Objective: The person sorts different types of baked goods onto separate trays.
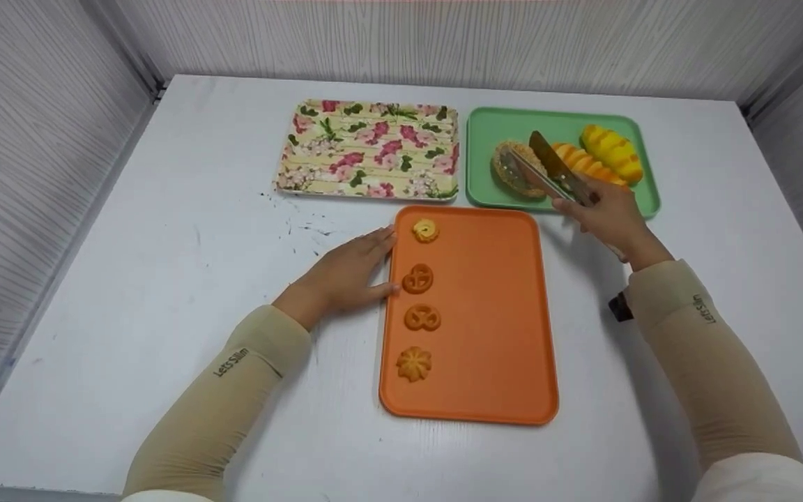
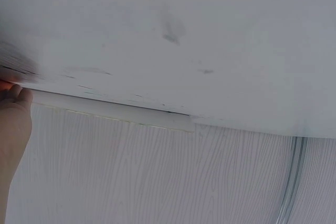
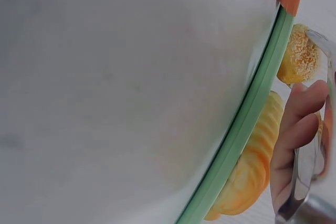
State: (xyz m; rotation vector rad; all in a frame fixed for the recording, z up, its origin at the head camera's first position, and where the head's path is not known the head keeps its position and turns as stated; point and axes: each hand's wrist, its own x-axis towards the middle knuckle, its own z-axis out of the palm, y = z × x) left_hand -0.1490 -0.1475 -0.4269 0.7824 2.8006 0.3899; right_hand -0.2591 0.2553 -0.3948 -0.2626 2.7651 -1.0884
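Observation:
My right hand grips a pair of metal tongs over the green tray. One tong arm lies across a seed-topped round bun; the other is by the bun's right side. Whether they squeeze it I cannot tell. The right wrist view has curled fingers on the tongs and the seeded bun at the tip. With fingers extended, my left hand touches the left edge of an orange tray. Along that tray's left side lie a swirl cookie, two pretzel cookies and a flower-shaped cookie.
Beside the bun on the green tray are an orange ridged bread and a yellow one. A floral tray sits left of it. A small black object is partly behind the right sleeve. Grey wood-patterned walls enclose the white table.

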